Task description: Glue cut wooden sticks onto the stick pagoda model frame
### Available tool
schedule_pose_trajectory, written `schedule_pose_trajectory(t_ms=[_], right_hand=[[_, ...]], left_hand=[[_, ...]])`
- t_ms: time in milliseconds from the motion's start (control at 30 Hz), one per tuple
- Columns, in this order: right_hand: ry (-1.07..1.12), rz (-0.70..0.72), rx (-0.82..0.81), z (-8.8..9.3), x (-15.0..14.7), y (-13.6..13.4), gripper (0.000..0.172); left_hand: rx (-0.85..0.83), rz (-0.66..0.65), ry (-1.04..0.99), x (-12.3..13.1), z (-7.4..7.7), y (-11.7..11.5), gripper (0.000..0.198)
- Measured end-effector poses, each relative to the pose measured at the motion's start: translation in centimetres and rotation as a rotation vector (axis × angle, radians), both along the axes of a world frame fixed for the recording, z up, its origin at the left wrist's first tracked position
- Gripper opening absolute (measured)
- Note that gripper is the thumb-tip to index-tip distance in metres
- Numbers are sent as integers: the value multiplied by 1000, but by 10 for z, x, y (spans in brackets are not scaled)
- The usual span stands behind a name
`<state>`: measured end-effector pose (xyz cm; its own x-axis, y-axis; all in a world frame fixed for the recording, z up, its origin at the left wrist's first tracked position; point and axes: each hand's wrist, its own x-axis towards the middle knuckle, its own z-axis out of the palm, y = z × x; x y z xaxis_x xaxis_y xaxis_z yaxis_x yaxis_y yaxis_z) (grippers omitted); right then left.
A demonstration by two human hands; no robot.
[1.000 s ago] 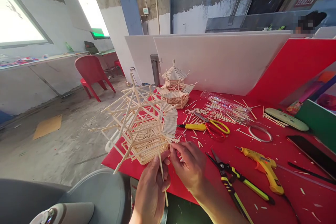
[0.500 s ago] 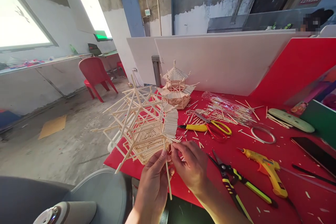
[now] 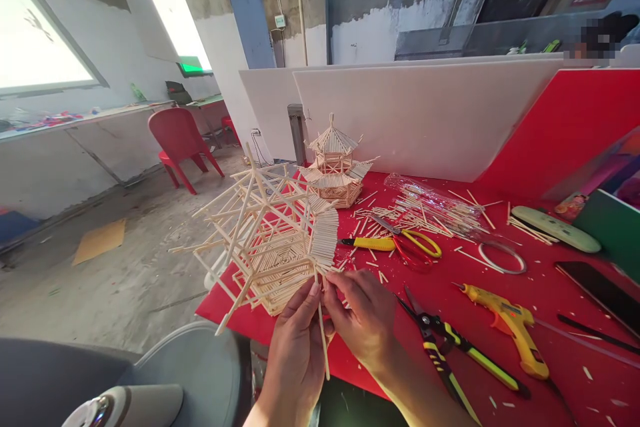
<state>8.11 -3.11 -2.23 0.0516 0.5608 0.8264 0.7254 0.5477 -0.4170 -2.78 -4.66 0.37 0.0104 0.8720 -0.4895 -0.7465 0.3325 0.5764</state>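
A stick framework model point(image 3: 280, 240) made of pale wooden sticks leans over the left edge of the red table, partly covered with a strip of roof sticks on its right side. My left hand point(image 3: 297, 330) is closed on its near corner, where a long stick points down past the fingers. Close beside it, my right hand point(image 3: 363, 310) pinches at the same corner; whatever is between its fingertips is too small to make out. Behind stands a finished-looking stick pagoda point(image 3: 334, 167).
On the red table point(image 3: 380, 367) lie scattered sticks point(image 3: 435, 210), scissors point(image 3: 420, 243), black-and-green pliers point(image 3: 465, 353), a yellow glue gun point(image 3: 515, 323), a phone point(image 3: 600, 290) and a green case point(image 3: 555, 228). A stool point(image 3: 195, 373) and white bottle point(image 3: 135, 405) are at lower left.
The stick model has tilted slightly, its left side shifting a little left and down. Both hands keep nearly the same place at its near corner.
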Motion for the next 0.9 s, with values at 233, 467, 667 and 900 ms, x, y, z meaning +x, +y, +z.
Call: schedule_pose_trajectory(t_ms=[233,467,667,900], right_hand=[[-54,-18,-13,4,2,2,13],[89,141,-53,-4,13,-12,21],[-6,-112,-359,-36,52,-18,14],[-216,-113,-598,-35,32,12,13]], left_hand=[[19,-7,-25,4,2,2,34],[-9,41,9,5,3,-1,41],[-14,131,157,1,-10,-14,42],[-28,176,327,-2,-31,-24,46]])
